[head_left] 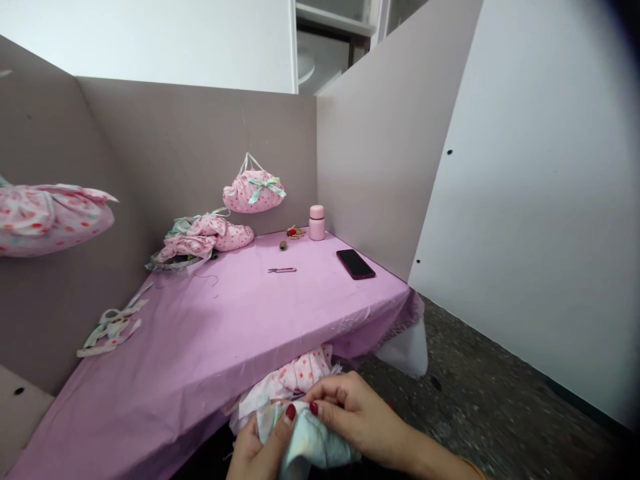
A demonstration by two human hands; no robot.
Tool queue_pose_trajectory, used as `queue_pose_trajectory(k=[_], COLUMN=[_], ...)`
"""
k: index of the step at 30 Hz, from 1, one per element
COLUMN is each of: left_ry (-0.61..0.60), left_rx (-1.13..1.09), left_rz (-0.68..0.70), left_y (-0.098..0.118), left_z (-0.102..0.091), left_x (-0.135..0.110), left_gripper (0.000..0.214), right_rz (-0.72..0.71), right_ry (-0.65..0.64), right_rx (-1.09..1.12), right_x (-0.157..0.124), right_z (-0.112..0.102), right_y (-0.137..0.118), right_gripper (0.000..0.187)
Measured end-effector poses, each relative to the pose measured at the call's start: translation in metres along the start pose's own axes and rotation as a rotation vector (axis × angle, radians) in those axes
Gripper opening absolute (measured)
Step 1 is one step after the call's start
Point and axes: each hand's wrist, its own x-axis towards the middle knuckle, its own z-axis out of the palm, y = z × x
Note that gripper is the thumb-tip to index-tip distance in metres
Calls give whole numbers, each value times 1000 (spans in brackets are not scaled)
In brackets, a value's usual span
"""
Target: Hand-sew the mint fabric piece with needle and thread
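The left hand (255, 450) and right hand (357, 420) both pinch a pale mint cloth (307, 440), held firmly between them just off the near edge of the pink-covered table (200, 360). A pink spotted fabric (285, 380) bunches just beyond the cloth, touching the right hand. Farther off on the table lie thread snips (281, 270), a spool of thread (283, 245), a black smartphone (355, 264) and a pink flask (317, 223) (any lettering on them is too small to read).
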Motion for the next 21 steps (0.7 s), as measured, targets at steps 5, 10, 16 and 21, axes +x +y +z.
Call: queue_pose_trajectory(k=[5,10,16,21], left_ry=[-3,-46,-53,-65], left_rx=[-40,-57,-81,-70], left_rz=[-7,-14,-32,-34], left_y=[-4,-4,-4,-4], left_z=[-3,-2,1,1], left_x=[2,-1,-2,-1], left_gripper=[25,23,22,23], right_rz=[34,69,98,73], right_ry=[-41,-73,-98,-105], right_rx=[7,146,221,178], right_x=[-1,0,0,1], right_z=[-1,-2,-2,-5], right_y=[-4,1,5,3], right_gripper=[33,38,40,43])
